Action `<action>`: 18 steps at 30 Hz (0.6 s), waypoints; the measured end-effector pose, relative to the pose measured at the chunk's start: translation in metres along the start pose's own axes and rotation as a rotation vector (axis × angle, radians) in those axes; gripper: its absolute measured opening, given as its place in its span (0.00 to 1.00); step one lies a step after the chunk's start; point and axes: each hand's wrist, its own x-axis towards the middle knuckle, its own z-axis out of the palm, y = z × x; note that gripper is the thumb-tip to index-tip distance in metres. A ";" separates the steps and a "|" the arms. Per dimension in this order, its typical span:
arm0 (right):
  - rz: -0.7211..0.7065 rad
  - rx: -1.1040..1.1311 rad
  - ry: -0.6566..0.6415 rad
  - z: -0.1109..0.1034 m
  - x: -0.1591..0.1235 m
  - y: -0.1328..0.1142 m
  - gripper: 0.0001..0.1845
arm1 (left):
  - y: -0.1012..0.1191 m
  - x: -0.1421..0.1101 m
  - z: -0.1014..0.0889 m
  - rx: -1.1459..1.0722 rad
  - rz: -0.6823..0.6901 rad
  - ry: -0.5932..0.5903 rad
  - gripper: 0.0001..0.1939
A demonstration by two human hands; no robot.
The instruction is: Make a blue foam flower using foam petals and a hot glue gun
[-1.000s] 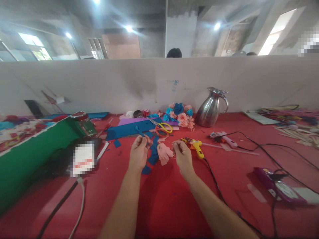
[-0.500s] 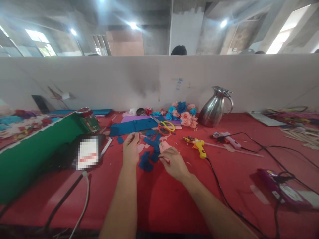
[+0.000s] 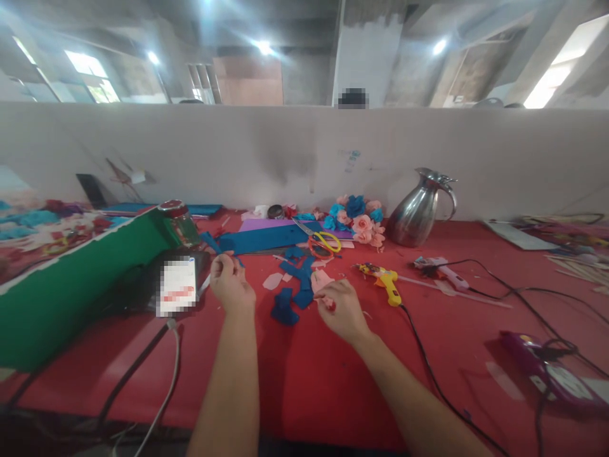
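My left hand (image 3: 231, 282) is closed near the dark phone-like device, its fingertips pinching what looks like a blue paper strip (image 3: 210, 242) that points up and left. My right hand (image 3: 343, 310) is curled shut around a small pink piece of paper (image 3: 327, 302), partly hidden by the fingers. Just beyond that hand lies a pink paper petal (image 3: 321, 279). Between the hands are several blue paper scraps (image 3: 284, 306) on the red tabletop. Scissors with yellow handles (image 3: 328, 240) rest on a blue paper sheet (image 3: 264, 239) farther back.
To the right lie a yellow glue gun (image 3: 389, 284), a pink glue gun (image 3: 445, 271) and their cords. A steel jug (image 3: 415, 212) and pink and blue paper flowers (image 3: 362, 223) stand at the back. On the left are a green partition (image 3: 80, 285), a lidded jar (image 3: 179, 223) and a screen (image 3: 177, 285).
My left hand has moved left, and a blue strip now shows at its fingertips. My right hand stays nearly in place, still on the pink paper. The view has shifted slightly.
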 end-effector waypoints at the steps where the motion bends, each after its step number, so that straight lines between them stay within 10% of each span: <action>1: -0.037 -0.039 -0.045 0.002 -0.001 -0.004 0.10 | -0.001 -0.001 0.001 0.005 -0.012 -0.003 0.11; 11: -0.145 -0.248 -0.142 0.022 0.001 -0.018 0.08 | -0.027 -0.034 0.019 0.191 -0.339 -0.314 0.12; 18: 0.491 0.657 0.311 0.011 0.008 0.011 0.10 | -0.036 -0.040 0.017 0.311 -0.368 -0.418 0.12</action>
